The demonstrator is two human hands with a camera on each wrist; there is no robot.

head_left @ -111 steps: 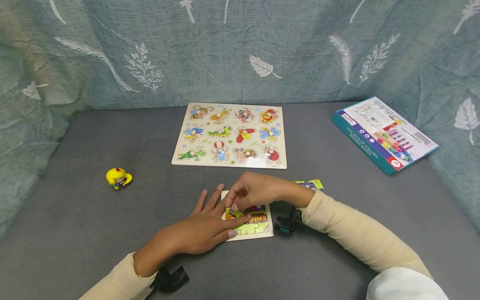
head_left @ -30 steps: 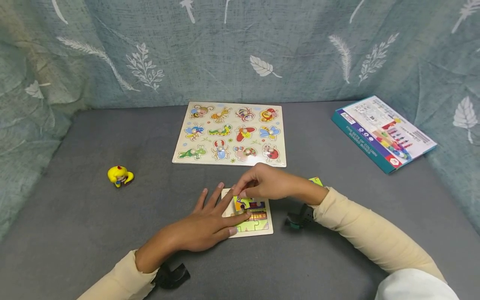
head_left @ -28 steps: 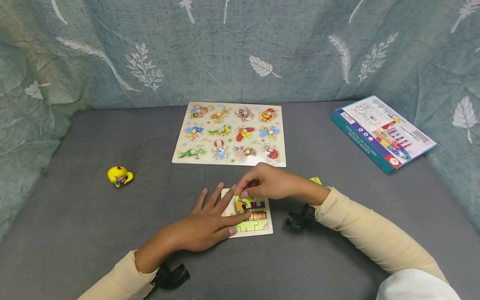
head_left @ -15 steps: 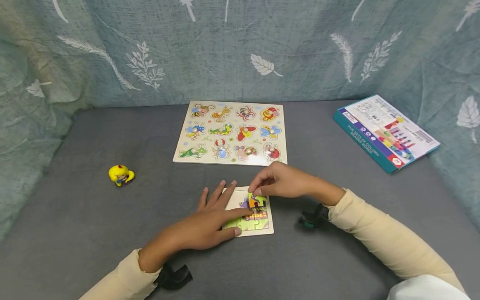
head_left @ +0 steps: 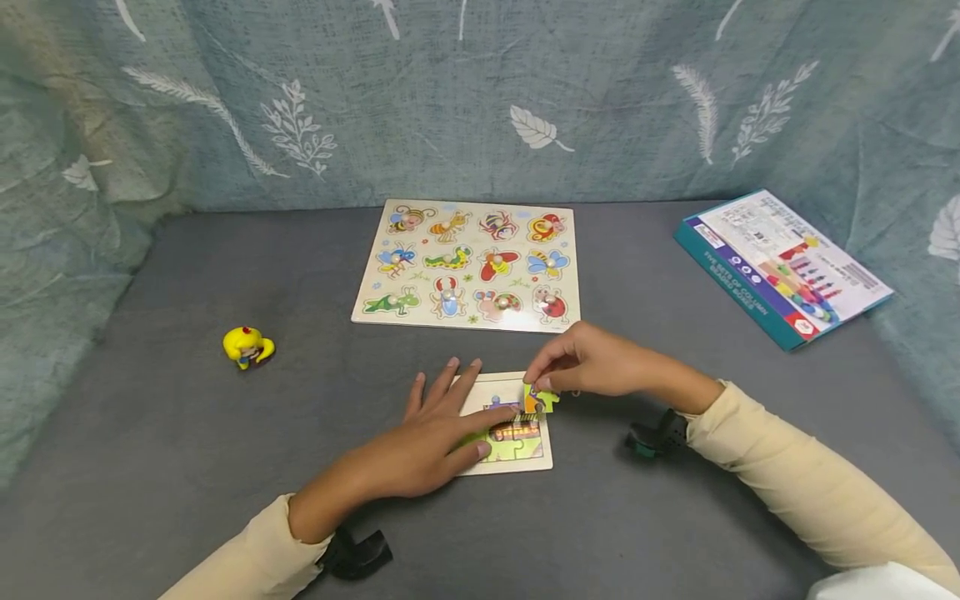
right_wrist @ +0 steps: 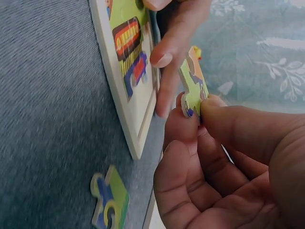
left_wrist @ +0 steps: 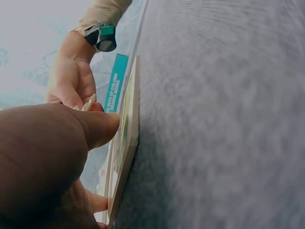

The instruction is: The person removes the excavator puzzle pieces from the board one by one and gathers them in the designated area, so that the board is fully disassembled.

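Note:
My left hand [head_left: 420,450] lies with fingers spread across the small wooden jigsaw board [head_left: 487,386], covering its left part. Pinched between thumb and fingers of my right hand [head_left: 603,362] is a green and orange jigsaw piece [head_left: 538,400], raised above the board's right edge. The right wrist view shows that piece [right_wrist: 190,93] tilted, apart from the board [right_wrist: 129,131]. Assembled pieces fill the near rows, while bare wood shows along the far side. A loose jigsaw piece [right_wrist: 110,199] rests on the cloth beside the board.
Behind the hands lies an insect peg puzzle [head_left: 465,271]. A yellow-haired toy figure [head_left: 249,347] stands at the left, and a flat teal and white box [head_left: 783,267] at the far right. A leaf-patterned curtain [head_left: 450,108] hangs along the back.
My right hand has carried the pinched jigsaw piece rightward, from the board's far left part to its right edge. My left hand stays on the board, with more bare wood showing there.

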